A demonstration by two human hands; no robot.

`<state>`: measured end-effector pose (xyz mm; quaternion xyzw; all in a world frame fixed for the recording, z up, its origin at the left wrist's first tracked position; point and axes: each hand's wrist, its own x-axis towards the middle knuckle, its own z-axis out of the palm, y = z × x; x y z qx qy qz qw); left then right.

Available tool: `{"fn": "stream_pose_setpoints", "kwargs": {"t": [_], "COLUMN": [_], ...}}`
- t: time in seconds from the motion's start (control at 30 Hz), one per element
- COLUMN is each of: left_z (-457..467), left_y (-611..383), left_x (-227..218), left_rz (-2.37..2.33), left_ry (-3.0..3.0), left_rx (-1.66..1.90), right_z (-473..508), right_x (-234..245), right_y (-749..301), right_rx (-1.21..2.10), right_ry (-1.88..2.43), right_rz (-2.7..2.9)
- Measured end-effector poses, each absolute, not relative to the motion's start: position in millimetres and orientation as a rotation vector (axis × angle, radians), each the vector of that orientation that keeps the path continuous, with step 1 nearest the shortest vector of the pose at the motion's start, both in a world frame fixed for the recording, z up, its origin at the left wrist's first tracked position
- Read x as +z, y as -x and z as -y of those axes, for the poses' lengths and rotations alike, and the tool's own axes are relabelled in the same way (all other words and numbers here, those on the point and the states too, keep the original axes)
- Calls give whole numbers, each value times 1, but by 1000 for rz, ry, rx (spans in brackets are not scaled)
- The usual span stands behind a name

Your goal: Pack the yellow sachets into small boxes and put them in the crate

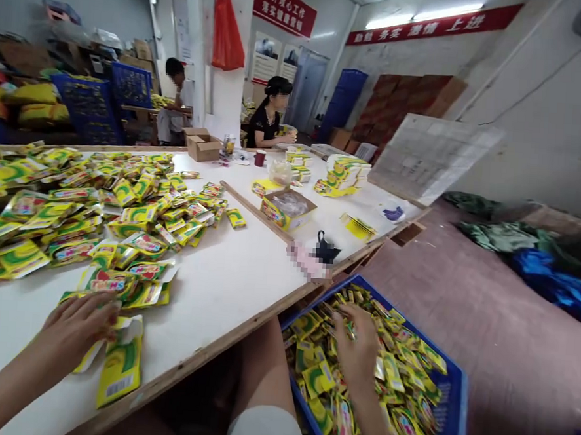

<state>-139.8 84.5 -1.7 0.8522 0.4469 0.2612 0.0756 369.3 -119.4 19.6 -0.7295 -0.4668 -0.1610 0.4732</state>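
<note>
At the table's left front, my left hand point(84, 323) is curled over a small yellow and green carton, partly hidden under the palm. Right beside its fingers lies another carton point(121, 365) with a white flap raised and a barcode showing. A wide heap of the same cartons point(118, 217) spreads behind that hand. My right hand point(359, 343) reaches down into a blue crate point(457, 392) filled with similar cartons point(320, 377). Its thumb and fingers are apart just above the cartons, and I see nothing held between them.
A wooden strip point(256, 210) crosses the white table point(212, 291). Beyond it stand an open box with plastic bags point(291, 208), stacked cartons point(345, 171) and a dark red cup point(259, 158). A black item point(325, 248) lies near the edge. Another person point(271, 118) sits across.
</note>
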Motion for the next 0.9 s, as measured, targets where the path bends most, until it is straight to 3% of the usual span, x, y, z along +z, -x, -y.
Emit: {"fn": "stream_pose_setpoints", "kwargs": {"t": [0.13,0.23,0.33,0.77,0.9], "left_z": [-56,-26,-7,-28,-28], "left_y": [100,54,16,9,7], "left_x": [15,15,5,-25,-22], "left_rz": [-1564,-1331,-1193,-1158,-1206], "left_ry": [-2223,-1879,-1734,-1807,-1819], "left_rx": [1044,1240,1185,1031,1154], "right_z": [89,70,50,-1,-4], "right_x": [-4,2,14,-2,-1], "right_y": [-269,-202,-165,-157,-156], "right_rx": [171,434,590,643,609], "right_ry": [1563,1359,1193,1212,1166], "right_rz": [1221,1293,1395,1473,1427]}}
